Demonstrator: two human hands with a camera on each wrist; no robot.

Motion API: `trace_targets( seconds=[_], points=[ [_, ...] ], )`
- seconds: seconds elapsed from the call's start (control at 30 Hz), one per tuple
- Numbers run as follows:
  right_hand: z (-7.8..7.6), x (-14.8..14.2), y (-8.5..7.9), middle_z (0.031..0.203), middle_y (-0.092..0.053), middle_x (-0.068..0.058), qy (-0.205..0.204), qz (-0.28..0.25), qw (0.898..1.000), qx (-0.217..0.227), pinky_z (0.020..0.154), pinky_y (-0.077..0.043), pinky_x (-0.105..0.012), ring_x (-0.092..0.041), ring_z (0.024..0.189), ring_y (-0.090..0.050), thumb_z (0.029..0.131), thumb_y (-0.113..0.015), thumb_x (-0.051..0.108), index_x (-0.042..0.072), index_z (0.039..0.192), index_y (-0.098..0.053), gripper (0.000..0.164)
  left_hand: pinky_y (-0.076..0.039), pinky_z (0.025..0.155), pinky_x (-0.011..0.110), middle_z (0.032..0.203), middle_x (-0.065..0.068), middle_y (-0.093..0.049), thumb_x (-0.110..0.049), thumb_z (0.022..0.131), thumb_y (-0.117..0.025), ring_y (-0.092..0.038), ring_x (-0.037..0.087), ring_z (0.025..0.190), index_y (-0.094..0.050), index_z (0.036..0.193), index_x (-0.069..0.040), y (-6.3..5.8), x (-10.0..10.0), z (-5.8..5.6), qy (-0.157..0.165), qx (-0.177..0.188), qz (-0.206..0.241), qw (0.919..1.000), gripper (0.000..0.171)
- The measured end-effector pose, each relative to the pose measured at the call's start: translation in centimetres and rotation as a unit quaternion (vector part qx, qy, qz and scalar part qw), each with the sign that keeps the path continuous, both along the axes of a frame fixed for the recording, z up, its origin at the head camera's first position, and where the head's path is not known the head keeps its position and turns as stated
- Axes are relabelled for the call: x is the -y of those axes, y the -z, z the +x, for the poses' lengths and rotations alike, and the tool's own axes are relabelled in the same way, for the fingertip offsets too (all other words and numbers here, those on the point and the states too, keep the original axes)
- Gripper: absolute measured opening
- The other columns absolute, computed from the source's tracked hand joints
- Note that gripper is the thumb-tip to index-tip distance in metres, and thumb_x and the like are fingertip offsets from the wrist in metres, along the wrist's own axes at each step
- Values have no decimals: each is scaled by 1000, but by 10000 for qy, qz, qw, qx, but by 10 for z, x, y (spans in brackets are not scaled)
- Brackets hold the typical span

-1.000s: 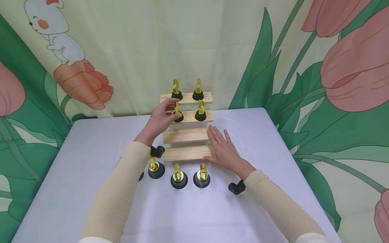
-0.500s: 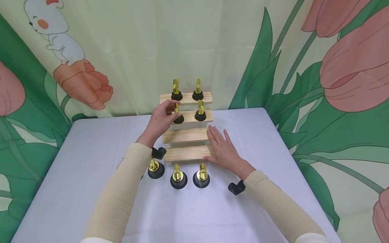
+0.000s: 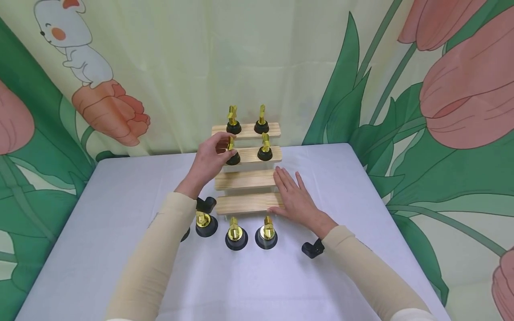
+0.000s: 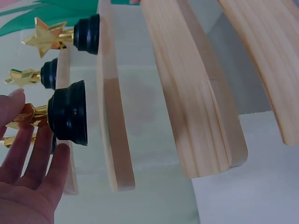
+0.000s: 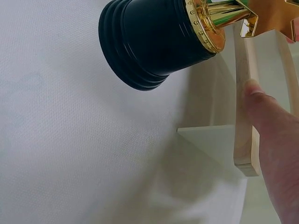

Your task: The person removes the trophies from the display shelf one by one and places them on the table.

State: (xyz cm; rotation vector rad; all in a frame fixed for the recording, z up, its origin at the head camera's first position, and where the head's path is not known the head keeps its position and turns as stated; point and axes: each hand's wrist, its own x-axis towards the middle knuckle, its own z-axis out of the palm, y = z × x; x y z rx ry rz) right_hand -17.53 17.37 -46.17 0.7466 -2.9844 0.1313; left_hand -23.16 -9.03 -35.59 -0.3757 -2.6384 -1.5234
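My left hand point(image 3: 206, 160) pinches a gold star trophy point(image 3: 233, 158) with a black base, at the left end of the second board from the top. In the left wrist view, a gap shows between the held trophy's base point(image 4: 69, 113) and the nearest board point(image 4: 114, 121). Another star trophy point(image 3: 265, 153) stands at the right of that board, and two more are on the top board point(image 3: 246, 129). With fingers outstretched, my right hand point(image 3: 296, 200) rests on the right ends of the two lower boards; its thumb point(image 5: 264, 105) touches the lowest board point(image 5: 243, 116).
Several trophies stand on the white-clothed table point(image 3: 241, 285) before the rack, including a front left trophy point(image 3: 236, 236) and a front right trophy point(image 3: 266, 235). One at the left is partly hidden by my left sleeve point(image 3: 160, 249). A patterned curtain point(image 3: 261, 53) hangs behind.
My left hand and the trophy it pinches have shifted slightly left and toward me. The right hand stays in place on the boards.
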Motion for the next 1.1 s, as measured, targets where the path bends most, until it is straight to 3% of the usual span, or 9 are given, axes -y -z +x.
trace_targets(
  seconds=[0.6,0.77,1.1],
  points=[
    [-1,2,-1,167,-5,-15,17,1,10000,65,126,-4,-57,-31,155,-10,84,-65,65,2,158,-7,114,-53,102,39,119,13,-64,-9,91,-70,-62,26,115,-60,128,-10,-3,21,17,7,-365,60,9993,38],
    [-1,0,1,167,-7,-16,-34,27,10000,-85,125,-9,-58,-31,155,-12,84,-66,65,1,158,-8,113,-53,102,36,120,11,-65,-5,90,-71,-63,24,115,-62,125,-9,-2,26,21,-32,-426,138,9990,37],
    [-1,-1,2,167,-6,-16,-64,-22,9999,-87,126,-7,-57,-31,155,-12,84,-66,64,1,158,-9,113,-53,103,37,120,10,-65,-7,90,-72,-65,23,114,-62,127,-11,-4,40,32,-156,-325,116,9993,38]
  ],
)
